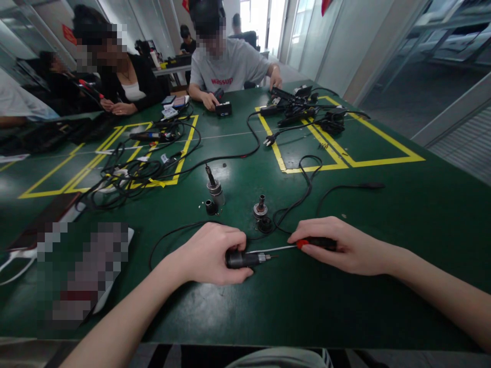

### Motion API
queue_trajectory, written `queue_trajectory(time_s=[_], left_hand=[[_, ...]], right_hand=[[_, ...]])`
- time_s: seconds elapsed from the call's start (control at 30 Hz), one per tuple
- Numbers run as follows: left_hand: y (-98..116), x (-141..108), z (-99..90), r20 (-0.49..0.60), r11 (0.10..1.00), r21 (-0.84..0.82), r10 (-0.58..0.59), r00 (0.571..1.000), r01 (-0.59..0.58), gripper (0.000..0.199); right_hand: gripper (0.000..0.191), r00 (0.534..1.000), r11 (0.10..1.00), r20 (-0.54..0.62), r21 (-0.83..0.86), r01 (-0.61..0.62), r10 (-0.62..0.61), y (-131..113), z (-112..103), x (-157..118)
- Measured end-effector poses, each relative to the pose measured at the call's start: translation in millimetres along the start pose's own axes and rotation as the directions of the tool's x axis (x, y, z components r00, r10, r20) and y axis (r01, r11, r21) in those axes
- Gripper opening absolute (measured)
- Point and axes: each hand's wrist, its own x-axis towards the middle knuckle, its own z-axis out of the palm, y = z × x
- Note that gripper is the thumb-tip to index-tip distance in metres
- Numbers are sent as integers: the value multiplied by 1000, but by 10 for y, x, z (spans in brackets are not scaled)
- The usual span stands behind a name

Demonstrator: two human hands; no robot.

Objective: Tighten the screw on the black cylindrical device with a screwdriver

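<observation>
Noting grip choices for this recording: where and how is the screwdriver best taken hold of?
By its red-and-black handle, probably from the right, thumb on one side and fingers on the other. The screwdriver lies sideways, its thin shaft pointing left toward the black cylindrical housing in the left hand, while the thicker handle faces the right hand.

The head view looks forward and down across a table (307, 312).
</observation>
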Motion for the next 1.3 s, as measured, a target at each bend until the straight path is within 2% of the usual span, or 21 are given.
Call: queue_trajectory(time_s=[0.53, 0.8, 1.1, 1.23, 1.3], left_hand=[[12, -1, 3, -4, 999, -30, -19, 1000, 19, 28], [20, -9, -4, -16, 999, -43, 9, 1000, -9, 30], [11, -7, -9, -13, 998, -57, -6, 1000, 5, 30], [18, -12, -4, -6, 998, -52, -32, 999, 32, 31], [22, -13, -3, -2, 998, -51, -39, 999, 39, 31]], right_hand=[[17, 998, 998, -50, 38, 49, -47, 39, 20, -2], [16, 995, 995, -55, 57, 82, -78, 35, 19, 12], [13, 998, 998, -59, 45, 40, -37, 23, 14, 3], [22, 999, 999, -24, 44, 32, -31, 7, 17, 18], [29, 1000, 999, -20, 32, -13, 14, 7, 18, 15]])
